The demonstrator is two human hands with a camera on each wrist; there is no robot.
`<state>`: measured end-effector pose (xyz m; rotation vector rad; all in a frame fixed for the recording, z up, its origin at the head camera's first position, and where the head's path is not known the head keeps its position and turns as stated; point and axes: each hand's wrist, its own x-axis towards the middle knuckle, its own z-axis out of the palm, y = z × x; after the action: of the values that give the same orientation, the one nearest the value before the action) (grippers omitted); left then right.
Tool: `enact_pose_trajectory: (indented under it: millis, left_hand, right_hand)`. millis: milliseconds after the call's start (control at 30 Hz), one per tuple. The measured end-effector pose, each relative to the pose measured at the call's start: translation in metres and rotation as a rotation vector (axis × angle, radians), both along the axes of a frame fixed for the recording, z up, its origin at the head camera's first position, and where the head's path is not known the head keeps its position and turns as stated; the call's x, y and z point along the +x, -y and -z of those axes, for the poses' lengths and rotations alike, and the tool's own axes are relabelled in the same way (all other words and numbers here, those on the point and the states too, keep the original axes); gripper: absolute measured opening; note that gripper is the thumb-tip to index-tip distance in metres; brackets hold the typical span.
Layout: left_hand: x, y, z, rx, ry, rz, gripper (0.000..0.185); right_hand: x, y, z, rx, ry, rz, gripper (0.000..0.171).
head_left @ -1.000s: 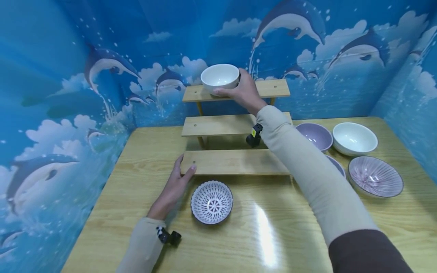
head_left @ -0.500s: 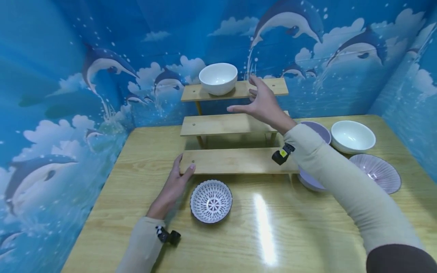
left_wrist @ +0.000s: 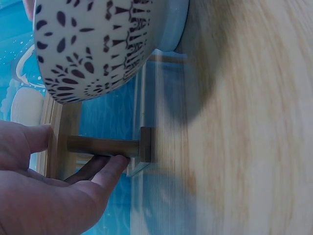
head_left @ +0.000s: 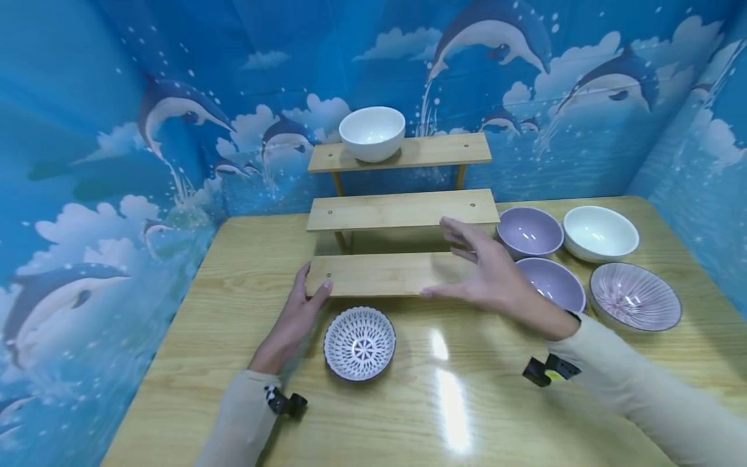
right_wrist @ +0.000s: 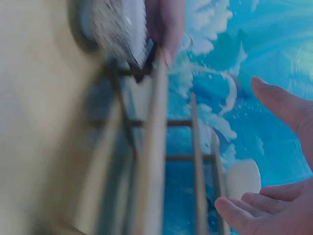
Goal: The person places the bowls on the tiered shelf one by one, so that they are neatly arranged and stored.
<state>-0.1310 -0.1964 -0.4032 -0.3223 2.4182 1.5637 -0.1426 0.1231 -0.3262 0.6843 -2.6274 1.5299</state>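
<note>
A three-tier wooden display stand [head_left: 379, 275] is at the back middle of the table. My left hand [head_left: 292, 321] holds the left end of its lowest board. In the left wrist view, the thumb lies on the board's edge and the fingers [left_wrist: 110, 174] curl beneath, by the leg. On the top tier sits a white bowl [head_left: 372, 134], left of centre. My right hand [head_left: 493, 279], fingers spread and holding nothing, is over the right end of the lowest board in the head view. A small dark-patterned bowl [head_left: 360, 344] stands on the table before the stand.
Right of the stand are two purple bowls, one behind [head_left: 530, 231] and one in front [head_left: 551, 283]. Beside them stand another white bowl [head_left: 601, 233] and a striped purple bowl [head_left: 635, 296]. A dolphin-print backdrop [head_left: 327, 58] rises behind the wooden table [head_left: 175, 389].
My right hand has let go of the white bowl on the top tier and drawn back down and to the right. The left hand keeps its hold on the lowest board.
</note>
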Motion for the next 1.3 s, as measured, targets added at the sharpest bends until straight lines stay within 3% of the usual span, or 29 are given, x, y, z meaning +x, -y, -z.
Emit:
enact_pose_trajectory:
  millis: [233,433,700,900,1100,1300]
  left_hand:
    - [0.000,0.000,-0.001,0.000,0.012,-0.009,0.080]
    - [0.000,0.001,0.000,-0.008,0.017,-0.017,0.080]
    - [0.000,0.002,0.003,-0.003,0.021,-0.019,0.081]
    - [0.000,0.001,0.004,-0.005,-0.011,0.001,0.081]
    - [0.000,0.001,0.002,-0.012,-0.026,0.006,0.081]
    - [0.001,0.001,0.000,-0.010,-0.021,0.005,0.081]
  right_hand:
    - [0.044,0.003,0.039,-0.092,0.010,-0.106,0.102]
    - [0.061,0.019,0.068,-0.083,0.017,-0.182,0.101]
    - [0.061,0.050,0.084,-0.003,0.099,-0.231,0.114]
    - [0.054,0.074,0.094,0.062,0.077,-0.231,0.127]
    - [0.050,0.088,0.099,0.010,0.049,-0.281,0.128]
    - [0.051,0.094,0.098,-0.003,0.071,-0.250,0.123]
